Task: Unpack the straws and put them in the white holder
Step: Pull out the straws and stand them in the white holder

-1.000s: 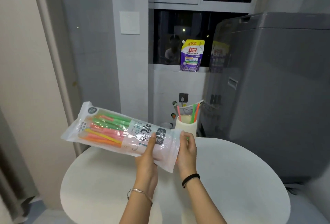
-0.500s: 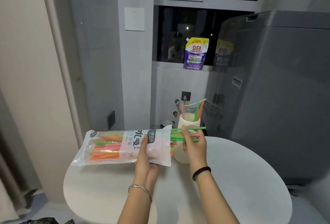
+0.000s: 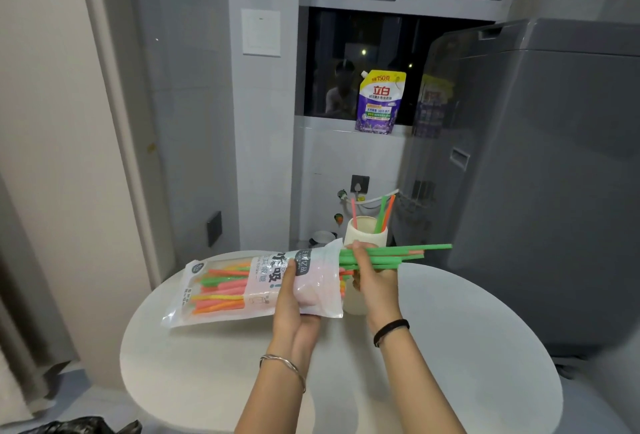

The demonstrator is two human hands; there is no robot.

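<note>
Over a round table [image 3: 450, 347], one packet [image 3: 249, 288] is gripped by the left hand [image 3: 294, 309]; several straws [image 3: 398, 255] are clasped in the right hand [image 3: 375, 281]; three stand in one holder [image 3: 363, 231].

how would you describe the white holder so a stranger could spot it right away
Find the round white table by the grey washing machine. Near its far edge, behind the right hand, stands the white holder. It is the only upright cup, with a pink, a green and an orange straw poking out.

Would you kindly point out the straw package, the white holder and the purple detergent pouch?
straw package [image 3: 221, 290], head view, clear window.
white holder [image 3: 363, 236], head view, front wall near rim.
purple detergent pouch [image 3: 379, 104], head view, front label.
</note>
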